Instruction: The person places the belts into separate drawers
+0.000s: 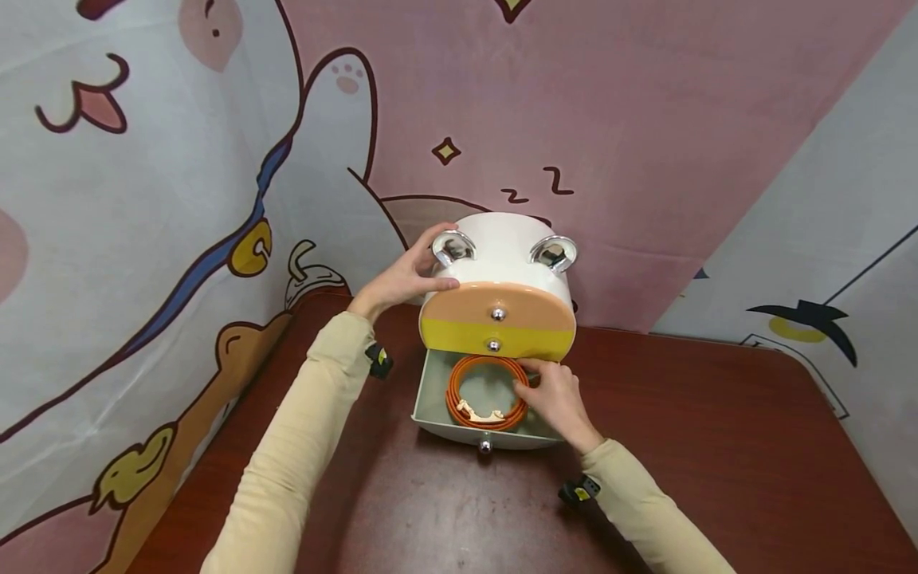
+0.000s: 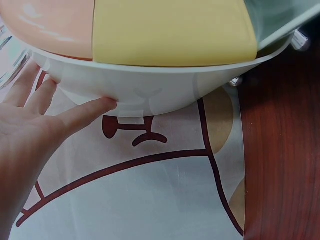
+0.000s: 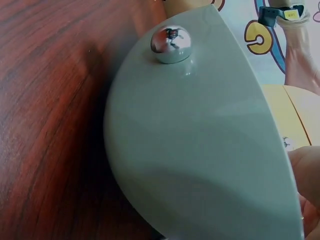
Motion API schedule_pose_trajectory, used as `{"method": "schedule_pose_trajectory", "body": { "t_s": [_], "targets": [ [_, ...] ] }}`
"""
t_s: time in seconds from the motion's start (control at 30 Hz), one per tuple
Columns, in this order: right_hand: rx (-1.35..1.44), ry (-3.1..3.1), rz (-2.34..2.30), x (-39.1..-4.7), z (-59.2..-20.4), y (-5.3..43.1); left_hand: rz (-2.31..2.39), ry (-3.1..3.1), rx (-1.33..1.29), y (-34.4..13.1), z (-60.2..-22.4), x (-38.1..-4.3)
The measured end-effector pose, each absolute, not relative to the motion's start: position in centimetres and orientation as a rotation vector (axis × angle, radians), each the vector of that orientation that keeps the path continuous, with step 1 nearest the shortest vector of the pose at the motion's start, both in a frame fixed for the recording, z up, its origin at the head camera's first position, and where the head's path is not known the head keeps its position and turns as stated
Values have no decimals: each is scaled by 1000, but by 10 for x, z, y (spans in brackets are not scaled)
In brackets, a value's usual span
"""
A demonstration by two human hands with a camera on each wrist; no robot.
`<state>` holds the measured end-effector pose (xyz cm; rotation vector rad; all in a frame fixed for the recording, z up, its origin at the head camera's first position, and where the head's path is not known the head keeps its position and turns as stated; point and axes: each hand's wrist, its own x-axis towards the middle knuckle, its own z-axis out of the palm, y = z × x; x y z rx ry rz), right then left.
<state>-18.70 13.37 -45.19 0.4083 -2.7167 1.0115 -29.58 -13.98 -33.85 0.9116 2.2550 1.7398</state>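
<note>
A small white drawer cabinet [image 1: 502, 267] with silver ear-like fittings stands on the table, its peach drawer [image 1: 459, 301] and yellow drawer [image 1: 459, 335] closed. Below them the grey-green drawer [image 1: 437, 410] is pulled out. Inside it lies a coiled orange belt [image 1: 453, 391] with a gold-coloured buckle [image 1: 480, 416]. My left hand [image 1: 402, 283] rests against the cabinet's left side, fingers spread and fairly straight in the left wrist view. My right hand [image 1: 555, 395] reaches into the drawer and pinches the coil's right edge between thumb and fingers; the right wrist view mostly hides this behind the drawer front [image 3: 200, 135].
The dark red-brown table [image 1: 703, 430] extends on both sides of the cabinet. A printed cartoon cloth [image 1: 645, 159] hangs close behind and to the left. The drawer's round silver knob [image 1: 485, 445] juts toward me.
</note>
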Motion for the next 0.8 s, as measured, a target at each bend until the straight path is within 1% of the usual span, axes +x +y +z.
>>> {"method": "schedule_pose_trajectory", "body": {
  "t_s": [0.2,0.37,0.47,0.63,0.8],
  "targets": [
    [400,-2663,1112,-182,-447,141,1756,2239,940,-140,-339,-297],
    [462,-2647,1159,-177,-444,144,1763,2231,935,-140,-339,-297],
    [539,-2625,1237,-174,-444,142,1750,2239,937,-140,-340,-296],
    [746,-2577,1385,-170,-442,137,1740,2256,923,-140,-340,-296],
    [850,-2567,1486,-164,-440,134,1759,2232,937,-139,-340,-297]
  ]
}}
